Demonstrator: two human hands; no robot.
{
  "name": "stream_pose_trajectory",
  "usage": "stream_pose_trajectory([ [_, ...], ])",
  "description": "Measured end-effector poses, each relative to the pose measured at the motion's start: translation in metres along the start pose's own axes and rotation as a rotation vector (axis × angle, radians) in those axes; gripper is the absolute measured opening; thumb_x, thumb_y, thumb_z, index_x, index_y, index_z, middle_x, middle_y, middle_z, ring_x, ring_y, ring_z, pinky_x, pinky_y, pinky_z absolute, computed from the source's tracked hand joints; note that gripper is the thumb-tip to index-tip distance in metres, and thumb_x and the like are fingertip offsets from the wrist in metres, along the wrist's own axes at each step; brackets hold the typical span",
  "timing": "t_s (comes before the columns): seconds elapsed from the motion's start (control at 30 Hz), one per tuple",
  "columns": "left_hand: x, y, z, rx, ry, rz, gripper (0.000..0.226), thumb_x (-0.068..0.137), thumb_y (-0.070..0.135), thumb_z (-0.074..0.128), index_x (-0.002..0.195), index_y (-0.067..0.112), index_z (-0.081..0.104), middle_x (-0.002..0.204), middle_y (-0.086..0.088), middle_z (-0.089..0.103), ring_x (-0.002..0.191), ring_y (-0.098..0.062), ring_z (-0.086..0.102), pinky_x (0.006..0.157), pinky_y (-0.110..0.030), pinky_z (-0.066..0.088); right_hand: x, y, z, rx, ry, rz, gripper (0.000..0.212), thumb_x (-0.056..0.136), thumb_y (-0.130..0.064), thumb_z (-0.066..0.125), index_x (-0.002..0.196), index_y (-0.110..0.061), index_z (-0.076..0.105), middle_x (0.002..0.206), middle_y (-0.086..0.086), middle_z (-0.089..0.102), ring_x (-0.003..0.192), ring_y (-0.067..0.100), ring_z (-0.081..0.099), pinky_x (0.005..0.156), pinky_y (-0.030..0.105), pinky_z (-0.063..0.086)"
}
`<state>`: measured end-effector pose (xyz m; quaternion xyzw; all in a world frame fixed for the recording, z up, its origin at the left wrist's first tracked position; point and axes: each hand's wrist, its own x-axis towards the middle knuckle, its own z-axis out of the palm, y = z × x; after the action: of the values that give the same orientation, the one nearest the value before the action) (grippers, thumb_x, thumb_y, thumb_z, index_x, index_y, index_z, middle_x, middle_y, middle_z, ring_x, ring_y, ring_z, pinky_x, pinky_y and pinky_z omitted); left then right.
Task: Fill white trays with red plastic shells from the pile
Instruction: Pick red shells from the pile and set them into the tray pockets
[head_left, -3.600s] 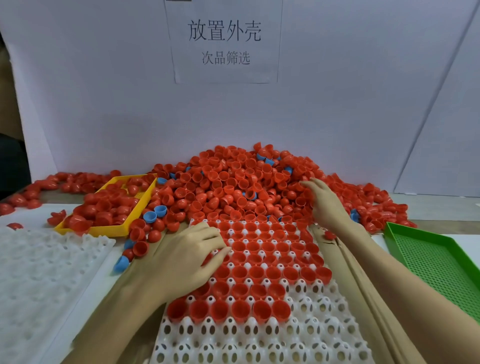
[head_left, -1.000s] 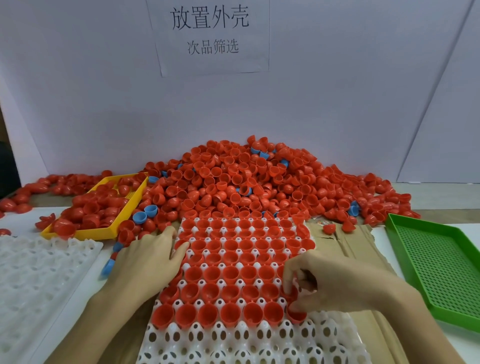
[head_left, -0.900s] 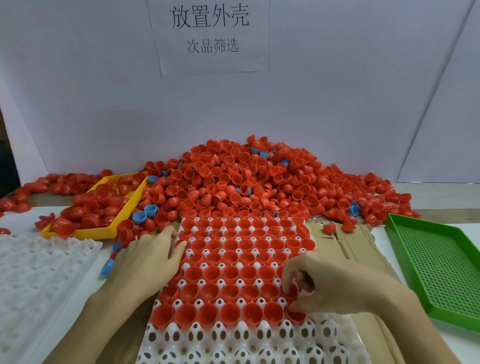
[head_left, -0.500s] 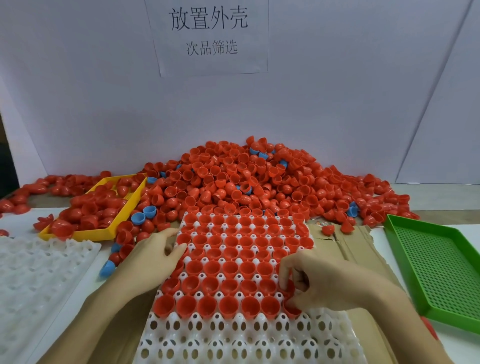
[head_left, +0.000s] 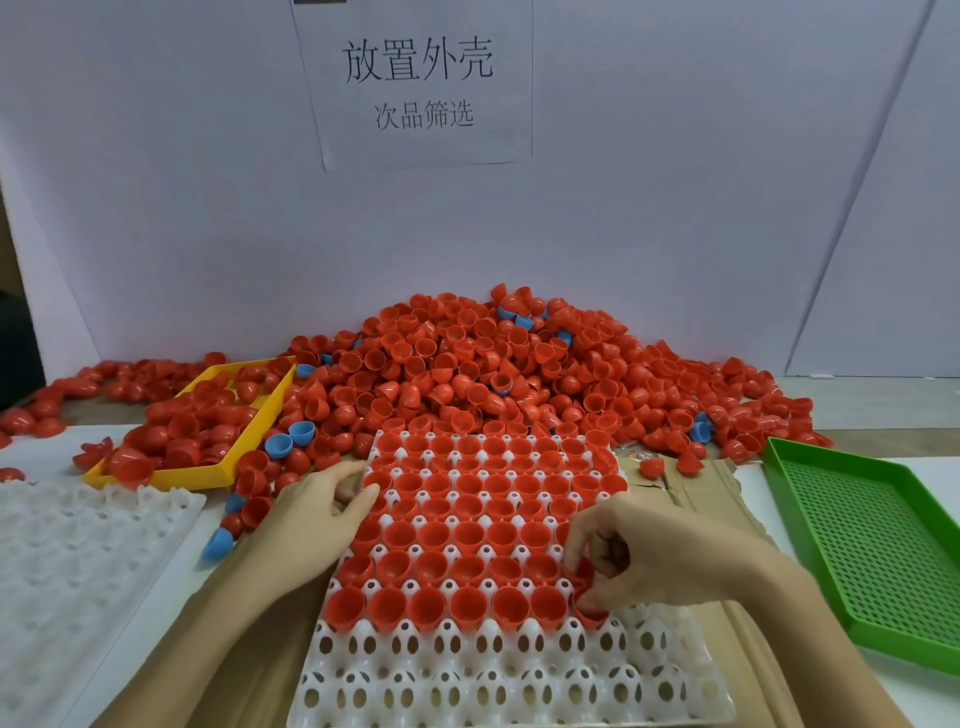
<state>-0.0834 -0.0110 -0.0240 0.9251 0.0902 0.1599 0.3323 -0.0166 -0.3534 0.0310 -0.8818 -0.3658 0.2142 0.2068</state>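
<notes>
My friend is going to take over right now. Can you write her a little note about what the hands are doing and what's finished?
Left hand: open, resting on the left edge of the white tray.
Right hand: pinching a red shell at the right end of the nearest filled row.
Pile: behind the tray, with a few blue shells mixed in.
Done: the far rows hold shells.
Left: the near rows, then the empty white tray on the left.
</notes>
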Motion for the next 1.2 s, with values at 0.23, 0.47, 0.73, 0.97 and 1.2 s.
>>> stream_pose_trajectory([
  [0.23, 0.0, 0.002, -0.002, 0.022, 0.011, -0.039, 0.035, 0.102, 0.038, 0.056, 0.135, 0.027, 0.06, 0.085, 0.023, 0.062, 0.075, 0.022, 0.058, 0.053, -0.001, 0.041, -0.006, 0.008, -0.013, 0.156, 0.029, -0.129, 0.016, 0.085, -0.044, 0.083, 0.097, -0.036, 0.076, 0.073, -0.006, 0.065, 0.059, 0.005, 0.052, 0.055, 0.019, 0.044],
  [0.47, 0.003, 0.001, -0.008, 0.145, 0.109, -0.016, 0.026, 0.103, 0.037, 0.053, 0.123, 0.023, 0.062, 0.087, 0.012, 0.062, 0.077, -0.005, 0.06, 0.064, -0.021, 0.047, 0.036, 0.003, -0.027, 0.26, 0.454, -0.167, 0.019, 0.093, -0.043, 0.069, 0.109, -0.033, 0.072, 0.086, -0.002, 0.071, 0.07, 0.014, 0.066, 0.066, 0.025, 0.054],
  [0.73, -0.002, 0.004, -0.011, 0.245, 0.167, 0.072, 0.022, 0.106, 0.032, 0.043, 0.113, 0.019, 0.06, 0.101, 0.005, 0.059, 0.087, -0.012, 0.058, 0.075, -0.029, 0.048, 0.14, -0.013, -0.042, -0.241, 0.563, -0.141, 0.054, 0.101, -0.009, 0.062, 0.148, -0.031, 0.05, 0.149, 0.0, 0.048, 0.131, 0.018, 0.051, 0.108, 0.035, 0.049],
  [0.97, -0.004, 0.009, -0.014, 0.249, 0.154, 0.092, 0.023, 0.107, 0.033, 0.042, 0.113, 0.019, 0.059, 0.101, 0.006, 0.057, 0.086, -0.01, 0.057, 0.072, -0.025, 0.046, 0.183, -0.015, -0.034, -0.564, 0.559, -0.075, 0.043, 0.095, -0.02, 0.072, 0.134, -0.025, 0.055, 0.125, 0.001, 0.059, 0.116, 0.023, 0.054, 0.087, 0.039, 0.057],
  [1.2, -0.004, 0.01, -0.015, 0.277, 0.166, 0.099, 0.023, 0.106, 0.034, 0.043, 0.114, 0.02, 0.06, 0.099, 0.006, 0.056, 0.083, -0.009, 0.055, 0.068, -0.023, 0.039, 0.184, -0.007, -0.035, -0.445, 0.684, -0.095, 0.034, 0.092, -0.022, 0.075, 0.12, -0.017, 0.057, 0.115, 0.001, 0.066, 0.109, 0.022, 0.057, 0.086, 0.038, 0.055],
])
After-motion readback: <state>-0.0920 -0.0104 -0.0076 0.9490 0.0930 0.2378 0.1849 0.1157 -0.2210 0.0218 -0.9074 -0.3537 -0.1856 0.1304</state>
